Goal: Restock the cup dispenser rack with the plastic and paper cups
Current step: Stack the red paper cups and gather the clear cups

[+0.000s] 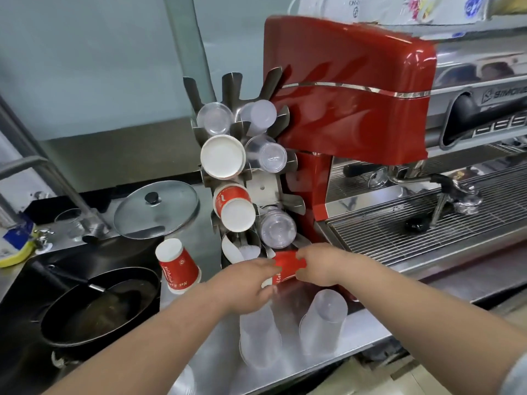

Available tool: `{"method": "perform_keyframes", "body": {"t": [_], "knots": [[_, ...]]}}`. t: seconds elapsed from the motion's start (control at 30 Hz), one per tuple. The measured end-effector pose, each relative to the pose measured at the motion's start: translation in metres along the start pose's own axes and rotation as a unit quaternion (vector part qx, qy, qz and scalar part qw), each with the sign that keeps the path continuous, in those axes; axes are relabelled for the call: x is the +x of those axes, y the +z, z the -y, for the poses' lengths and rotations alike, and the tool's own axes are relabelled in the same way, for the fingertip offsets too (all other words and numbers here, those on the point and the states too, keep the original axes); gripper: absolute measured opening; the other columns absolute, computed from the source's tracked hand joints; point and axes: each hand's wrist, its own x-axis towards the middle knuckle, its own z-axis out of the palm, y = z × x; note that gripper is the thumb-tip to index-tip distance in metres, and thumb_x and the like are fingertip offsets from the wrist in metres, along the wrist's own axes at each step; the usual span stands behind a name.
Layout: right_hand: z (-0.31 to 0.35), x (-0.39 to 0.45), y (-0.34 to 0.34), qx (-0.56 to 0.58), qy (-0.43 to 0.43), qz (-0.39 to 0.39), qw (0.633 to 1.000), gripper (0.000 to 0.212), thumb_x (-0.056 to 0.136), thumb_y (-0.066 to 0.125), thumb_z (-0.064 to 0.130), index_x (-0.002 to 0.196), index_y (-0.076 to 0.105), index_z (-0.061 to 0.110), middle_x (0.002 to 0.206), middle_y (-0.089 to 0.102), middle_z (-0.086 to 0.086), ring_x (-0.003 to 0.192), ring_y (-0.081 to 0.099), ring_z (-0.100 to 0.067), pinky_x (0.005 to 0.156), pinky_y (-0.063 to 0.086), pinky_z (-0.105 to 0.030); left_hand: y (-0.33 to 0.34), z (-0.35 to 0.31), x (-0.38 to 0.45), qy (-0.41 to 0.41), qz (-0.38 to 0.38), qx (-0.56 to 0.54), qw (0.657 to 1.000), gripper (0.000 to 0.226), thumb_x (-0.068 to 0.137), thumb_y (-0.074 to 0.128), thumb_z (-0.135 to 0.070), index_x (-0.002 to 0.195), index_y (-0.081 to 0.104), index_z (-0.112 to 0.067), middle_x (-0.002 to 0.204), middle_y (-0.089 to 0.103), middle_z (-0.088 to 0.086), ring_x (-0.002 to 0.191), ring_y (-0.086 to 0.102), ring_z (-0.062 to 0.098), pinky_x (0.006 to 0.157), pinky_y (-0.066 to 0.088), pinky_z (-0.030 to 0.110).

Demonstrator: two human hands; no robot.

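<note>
Rack (266,185): steel, beside red espresso machine (350,89), slots holding clear and paper cups.
Counter (216,352): clear plastic cups (323,323) upside down; red paper stack (178,266) left; pan (97,306) nearby.
Hands: left hand (248,283) and right hand (319,263) both clasp red paper cup (286,266) at rack's base.

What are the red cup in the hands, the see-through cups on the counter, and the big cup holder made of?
The red cup looks like paper: matte, printed, with a white rim. The see-through cups look like thin plastic: cloudy and clear, and the counter shows through them. The cup holder seems to be metal, probably steel: grey, shiny, bent sheet. Both hands hold the red cup.
</note>
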Motion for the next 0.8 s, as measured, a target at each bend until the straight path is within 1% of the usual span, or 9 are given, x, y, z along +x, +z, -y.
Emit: {"method": "perform_keyframes", "body": {"t": [0.1, 0.17, 0.27, 0.33, 0.43, 0.6, 0.67, 0.73, 0.8], "knots": [[0.001, 0.012, 0.011, -0.044, 0.002, -0.004, 0.999, 0.03, 0.087, 0.055, 0.023, 0.115, 0.057, 0.013, 0.12, 0.059, -0.012, 0.107, 0.059, -0.03, 0.086, 0.048, -0.033, 0.006, -0.011, 0.016, -0.027, 0.076, 0.056, 0.995, 0.064, 0.1, 0.042, -0.045, 0.156, 0.025, -0.02, 0.166, 0.013, 0.006, 0.149, 0.028, 0.025, 0.117, 0.031, 0.036], [0.001, 0.022, 0.02, -0.069, 0.009, 0.012, 0.998, 0.04, 0.086, 0.059, 0.021, 0.124, 0.051, 0.015, 0.127, 0.053, -0.011, 0.112, 0.057, -0.03, 0.091, 0.049, -0.035, 0.011, -0.017, 0.023, -0.05, 0.105, 0.072, 0.991, 0.069, 0.102, 0.04, -0.046, 0.158, 0.015, -0.015, 0.167, 0.002, 0.01, 0.152, 0.017, 0.025, 0.121, 0.024, 0.038], [0.0, 0.036, 0.034, -0.086, -0.004, 0.029, 0.996, 0.06, 0.085, 0.062, 0.023, 0.139, 0.037, 0.016, 0.142, 0.043, -0.011, 0.124, 0.049, -0.029, 0.102, 0.044, -0.04, 0.02, -0.02, 0.029, -0.066, 0.118, 0.092, 0.987, 0.071, 0.102, 0.038, -0.043, 0.158, 0.009, -0.011, 0.167, -0.003, 0.012, 0.154, 0.006, 0.026, 0.124, 0.016, 0.04], [0.0, 0.044, 0.039, -0.083, -0.011, 0.036, 0.996, 0.074, 0.085, 0.062, 0.022, 0.147, 0.023, 0.019, 0.152, 0.029, -0.008, 0.134, 0.04, -0.027, 0.107, 0.038, -0.041, 0.022, -0.019, 0.034, -0.084, 0.113, 0.09, 0.986, 0.073, 0.101, 0.038, -0.045, 0.158, 0.009, -0.01, 0.167, -0.002, 0.013, 0.154, 0.005, 0.027, 0.124, 0.015, 0.041], [0.0, 0.051, 0.042, -0.09, -0.011, 0.042, 0.995, 0.078, 0.086, 0.06, 0.02, 0.15, 0.016, 0.019, 0.157, 0.016, -0.005, 0.139, 0.034, -0.027, 0.11, 0.034, -0.043, 0.026, -0.016, 0.039, -0.104, 0.115, 0.088, 0.984, 0.079, 0.097, 0.039, -0.053, 0.158, 0.01, -0.011, 0.167, -0.002, 0.011, 0.153, 0.006, 0.03, 0.123, 0.017, 0.045], [0.0, 0.057, 0.051, -0.079, -0.015, 0.047, 0.996, 0.078, 0.086, 0.059, 0.016, 0.15, 0.015, 0.012, 0.157, 0.017, -0.01, 0.139, 0.032, -0.03, 0.11, 0.035, -0.039, 0.032, -0.01, 0.039, -0.131, 0.144, 0.056, 0.979, 0.087, 0.094, 0.04, -0.058, 0.159, 0.004, -0.013, 0.167, -0.008, 0.01, 0.154, -0.004, 0.028, 0.124, 0.01, 0.048], [-0.001, 0.058, 0.056, -0.062, -0.017, 0.041, 0.997, 0.075, 0.084, 0.061, 0.014, 0.147, 0.021, 0.012, 0.153, 0.023, -0.01, 0.135, 0.037, -0.029, 0.107, 0.039, -0.039, 0.031, -0.011, 0.037, -0.133, 0.144, 0.054, 0.979, 0.086, 0.094, 0.042, -0.058, 0.159, 0.006, -0.014, 0.167, -0.006, 0.01, 0.154, -0.006, 0.028, 0.124, 0.008, 0.047], [-0.002, 0.057, 0.055, -0.055, -0.019, 0.021, 0.998, 0.066, 0.082, 0.064, 0.015, 0.141, 0.033, 0.015, 0.143, 0.035, -0.009, 0.125, 0.047, -0.03, 0.098, 0.046, -0.038, 0.029, -0.014, 0.034, -0.123, 0.143, 0.056, 0.98, 0.084, 0.094, 0.044, -0.058, 0.158, 0.011, -0.014, 0.167, 0.001, 0.012, 0.154, -0.004, 0.029, 0.124, 0.009, 0.046], [-0.003, 0.056, 0.054, -0.043, -0.021, 0.009, 0.999, 0.057, 0.082, 0.066, 0.021, 0.133, 0.042, 0.017, 0.13, 0.042, -0.007, 0.114, 0.052, -0.029, 0.086, 0.047, -0.035, 0.028, -0.017, 0.033, -0.11, 0.135, 0.043, 0.984, 0.073, 0.097, 0.042, -0.055, 0.154, 0.023, -0.015, 0.161, 0.018, 0.016, 0.151, 0.012, 0.032, 0.121, 0.019, 0.043]]}}
